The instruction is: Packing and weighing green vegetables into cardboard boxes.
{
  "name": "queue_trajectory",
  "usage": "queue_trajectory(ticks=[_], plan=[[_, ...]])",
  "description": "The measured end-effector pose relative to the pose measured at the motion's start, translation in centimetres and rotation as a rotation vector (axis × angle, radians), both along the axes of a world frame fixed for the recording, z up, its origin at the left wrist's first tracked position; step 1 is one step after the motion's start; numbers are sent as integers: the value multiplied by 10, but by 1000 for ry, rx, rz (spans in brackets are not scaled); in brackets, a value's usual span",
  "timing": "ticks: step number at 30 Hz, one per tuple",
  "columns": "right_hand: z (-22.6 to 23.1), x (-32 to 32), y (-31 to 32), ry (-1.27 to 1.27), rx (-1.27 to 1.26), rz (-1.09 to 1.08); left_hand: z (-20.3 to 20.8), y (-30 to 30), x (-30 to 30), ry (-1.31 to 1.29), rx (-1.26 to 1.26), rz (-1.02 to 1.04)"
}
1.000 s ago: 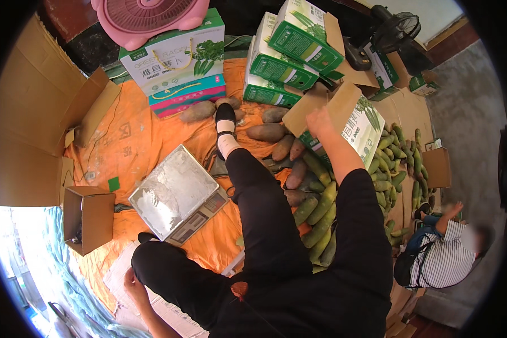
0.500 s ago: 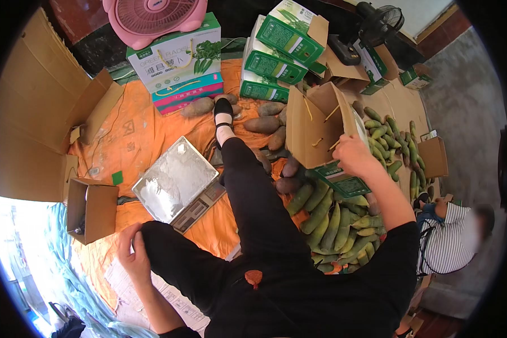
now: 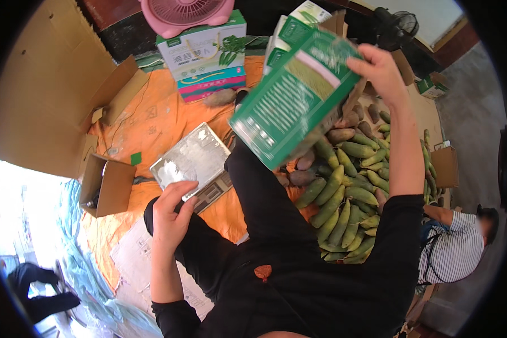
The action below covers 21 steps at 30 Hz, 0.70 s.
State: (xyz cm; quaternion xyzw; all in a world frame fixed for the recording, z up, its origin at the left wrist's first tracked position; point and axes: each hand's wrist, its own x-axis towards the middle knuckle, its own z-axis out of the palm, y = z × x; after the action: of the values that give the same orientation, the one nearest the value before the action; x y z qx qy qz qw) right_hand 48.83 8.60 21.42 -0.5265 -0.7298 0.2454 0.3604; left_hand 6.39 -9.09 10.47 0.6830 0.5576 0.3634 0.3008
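Note:
My right hand (image 3: 380, 73) grips the upper right edge of a green cardboard carton (image 3: 287, 107), its thumb showing on the printed face. Raised and tilted, the carton hangs above my outstretched leg and is a little blurred. My left hand (image 3: 172, 217) is open with nothing in it, thumb and fingers apart, above my bent knee and close to the near edge of a metal-topped weighing scale (image 3: 194, 155). Right of my leg lies a heap of long green radishes (image 3: 349, 208). Dark roundish roots (image 3: 304, 177) lie beside them, partly behind the carton.
A pink fan (image 3: 188, 14) stands on stacked cartons (image 3: 205, 53) at the back. An open brown box (image 3: 115, 188) is left of the scale. More green-and-white cartons (image 3: 307, 19) and a black fan (image 3: 397, 28) stand behind. A person in a striped shirt (image 3: 453, 248) sits at the right.
My right hand has lifted the carton and swung it up and left, turning its green side into view. My left hand has risen from my knee and moved right, toward the scale.

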Motion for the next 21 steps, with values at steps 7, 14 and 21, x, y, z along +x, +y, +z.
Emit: queue_trajectory(ticks=[7, 14, 21], plan=[[48, -151, 13, -89, 197, 462, 19, 20, -6, -192, 98, 49], [-99, -310, -23, -236, 420, 269, 18, 44, -26, -460, 176, 190], [-199, -393, -92, -267, 216, 504, -11, 36, -53, -220, 48, 286]])
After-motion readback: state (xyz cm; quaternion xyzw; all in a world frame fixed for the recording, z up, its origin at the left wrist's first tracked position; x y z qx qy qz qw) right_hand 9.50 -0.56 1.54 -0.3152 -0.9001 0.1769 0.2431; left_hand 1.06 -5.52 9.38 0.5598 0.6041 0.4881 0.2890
